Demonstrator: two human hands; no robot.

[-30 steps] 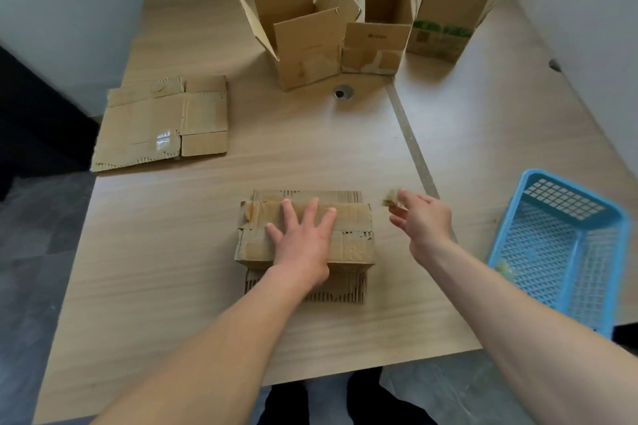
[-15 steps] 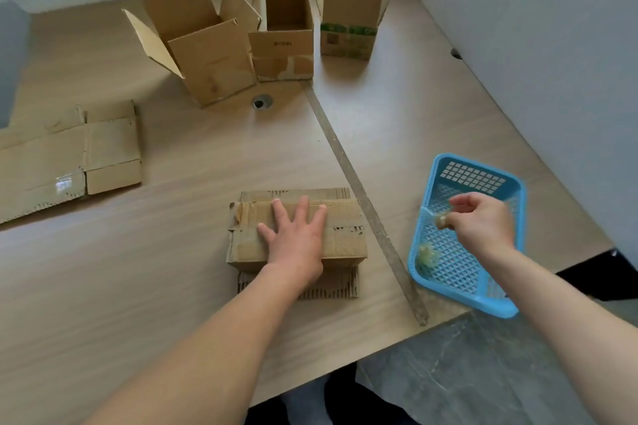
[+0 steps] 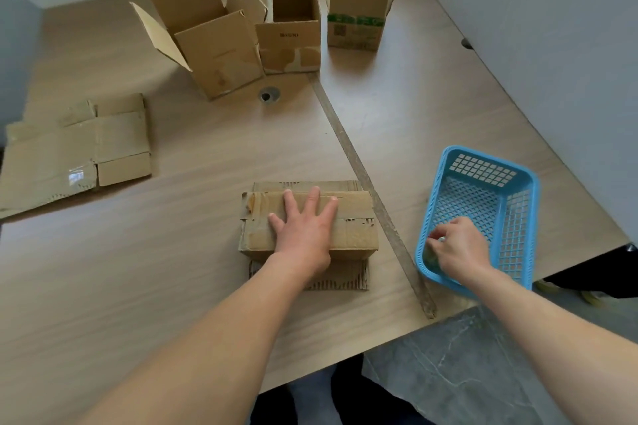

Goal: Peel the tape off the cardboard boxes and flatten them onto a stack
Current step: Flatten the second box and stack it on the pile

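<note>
A small taped cardboard box lies near the table's front edge, with flaps sticking out beneath it. My left hand presses flat on its top, fingers spread. To the right, my right hand reaches into the near left corner of the blue plastic basket, fingertips pinched on a crumpled piece of clear tape. A flattened cardboard stack lies at the far left. At the back stand three open boxes: a large one, a middle one and one with a green label.
A grey strip runs diagonally across the wooden table between the box and the basket. A round cable hole sits in front of the open boxes. A wall rises at the right; the table's front edge drops to a grey floor.
My right hand carried the peeled tape from beside the box over to the basket and has sunk lower into it. The left hand stayed on the box. The view swung right.
</note>
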